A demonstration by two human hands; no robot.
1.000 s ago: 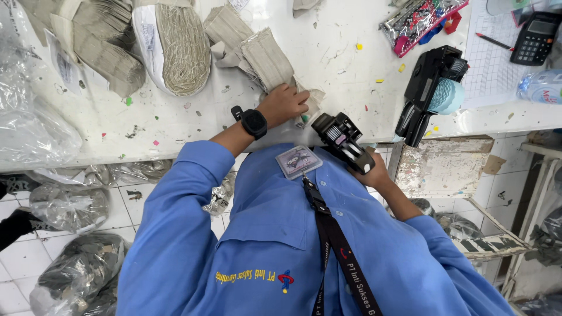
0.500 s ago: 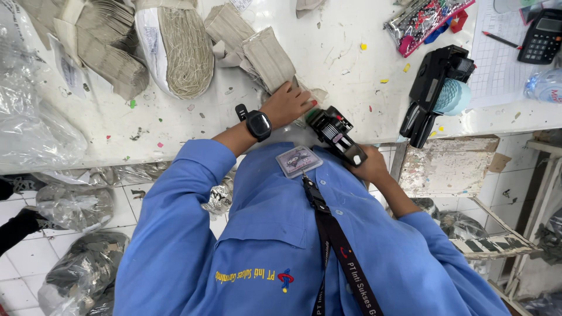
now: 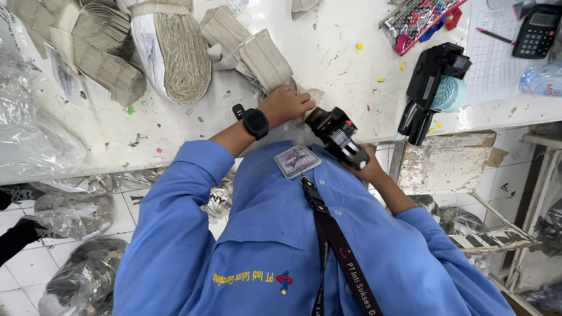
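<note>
1. Head view, seen from above: left hand (image 3: 285,105) lying flat on the white table (image 3: 328,52), fingers close together, pressing on the near end of a beige bundle of flat pieces (image 3: 264,58).
2. On the left wrist, a black watch (image 3: 255,123); below it, the blue sleeve (image 3: 175,193) of a work shirt.
3. Right hand (image 3: 367,171) closed around the grip of a black label gun (image 3: 335,133), held tilted just over the table edge, its head pointing to the left hand and nearly touching the fingers; whether touching the bundle, cannot tell.
4. On the chest, an ID card (image 3: 297,161) on a black lanyard (image 3: 333,234).
5. Further on the table, left side: a shoe sole with woven rope bottom (image 3: 178,55) lying beside more beige stacks (image 3: 99,55); at the far left, crumpled clear plastic bags (image 3: 29,134).
6. Right side of the table: a second black label gun (image 3: 430,88) resting beside a pale blue roll (image 3: 451,93), well apart from the hands; behind it a patterned pencil case (image 3: 418,17), a calculator (image 3: 535,32), a red pencil on a gridded sheet (image 3: 494,36) and a bottle (image 3: 541,79).
7. Small coloured paper bits scattered over the table top.
8. Under the table: white tiled floor (image 3: 17,263) with more plastic bags, and a worn wooden box (image 3: 442,161) at the right.
</note>
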